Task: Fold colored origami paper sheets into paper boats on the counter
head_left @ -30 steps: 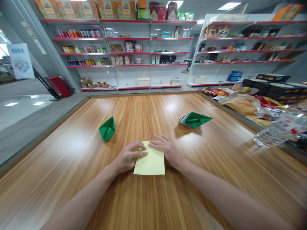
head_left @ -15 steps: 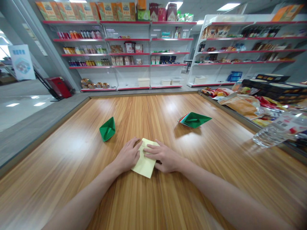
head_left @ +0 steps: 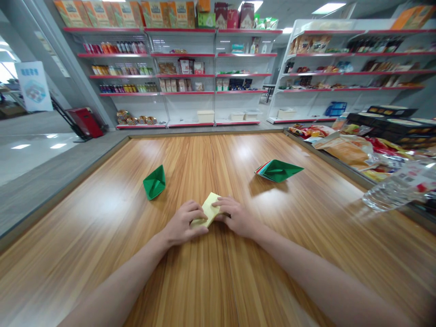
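Yellow paper (head_left: 209,209) on tabletop (head_left: 190,281), looks mid-fold. Left hand (head_left: 185,223) half-curled, gripping its left side; right hand (head_left: 238,218) likewise, right side. Next likely needs edges aligned, crease pressed. Beyond it: 1 green boat (head_left: 155,183) left, 1 green-topped stack (head_left: 279,171) right.

1. The bare left hand (head_left: 185,224) has slender fingers (head_left: 196,214) and a smooth back.
2. The bare right hand (head_left: 239,219) is of matching slender build.
3. The bare left forearm (head_left: 131,272) is slim, widening away from the hand.
4. The bare right forearm (head_left: 303,268) tapers likewise, uncovered down to the view's lower edge.
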A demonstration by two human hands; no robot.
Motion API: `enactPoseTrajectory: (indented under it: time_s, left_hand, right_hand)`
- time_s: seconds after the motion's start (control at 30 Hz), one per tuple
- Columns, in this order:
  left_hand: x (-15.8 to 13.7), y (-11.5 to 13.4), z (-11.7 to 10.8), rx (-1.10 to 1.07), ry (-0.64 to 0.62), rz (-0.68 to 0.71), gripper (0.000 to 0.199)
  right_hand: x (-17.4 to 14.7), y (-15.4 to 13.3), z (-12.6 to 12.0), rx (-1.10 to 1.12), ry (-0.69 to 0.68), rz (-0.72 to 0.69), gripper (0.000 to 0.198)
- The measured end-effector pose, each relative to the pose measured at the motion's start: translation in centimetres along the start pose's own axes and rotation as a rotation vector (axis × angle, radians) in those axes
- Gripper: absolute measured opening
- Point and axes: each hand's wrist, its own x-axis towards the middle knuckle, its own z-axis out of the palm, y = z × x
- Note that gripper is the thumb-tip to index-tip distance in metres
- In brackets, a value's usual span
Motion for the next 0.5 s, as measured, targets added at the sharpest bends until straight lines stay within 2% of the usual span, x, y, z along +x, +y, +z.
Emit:
enactPoseTrajectory:
  time_s: [0.13,0.2,0.33,0.43,0.5]
  left_hand:
    - [0.1,0.1,0.8,0.087,0.030,-0.012,0.029]
    - [0.1,0.0,1.3,0.081,0.068,-0.094,0.035]
    - [0.2,-0.4,1.7,0.026,0.151,-0.322,0.026]
    - [0.2,-0.5,1.7,0.031,0.192,-0.437,0.046]
    - [0.3,-0.5,1.8,0.067,0.200,-0.453,0.051]
  right_hand:
    - [0.0,0.0,0.0,0.010,0.031,0.036,0.007]
    - [0.1,-0.1,-0.1,0.010,0.062,0.053,0.009]
    - [0.2,-0.2,-0.2,-0.036,0.112,0.146,0.021]
    - [0.2,-0.2,-0.3,-0.097,0.123,0.229,0.024]
    - [0.1,-0.2,-0.2,-0.148,0.122,0.268,0.022]
